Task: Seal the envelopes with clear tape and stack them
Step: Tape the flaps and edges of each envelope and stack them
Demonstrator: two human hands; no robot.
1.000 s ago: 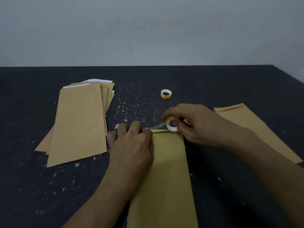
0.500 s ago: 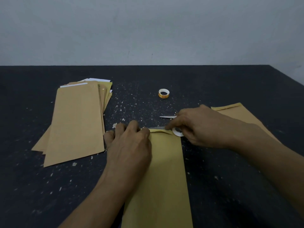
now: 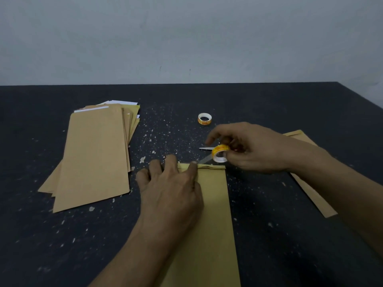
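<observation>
A brown envelope point(image 3: 213, 214) lies lengthwise in front of me on the dark table point(image 3: 269, 112). My left hand point(image 3: 172, 189) presses flat on its upper left part, fingertips at the folded flap edge. My right hand point(image 3: 252, 148) grips a small roll of clear tape point(image 3: 220, 153) with an orange core, lifted just above the envelope's top right corner. A strip of clear tape point(image 3: 206, 159) stretches from the roll down to the flap by my left fingertips.
A fanned pile of brown envelopes point(image 3: 95, 154) lies at the left. A second tape roll point(image 3: 204, 119) sits behind my hands. Scissor blades point(image 3: 206, 148) poke out beside my right hand. Another envelope point(image 3: 310, 179) lies under my right forearm.
My right hand has lifted the tape roll up and to the right off the flap, drawing out a strip. My left hand stays pressed on the envelope.
</observation>
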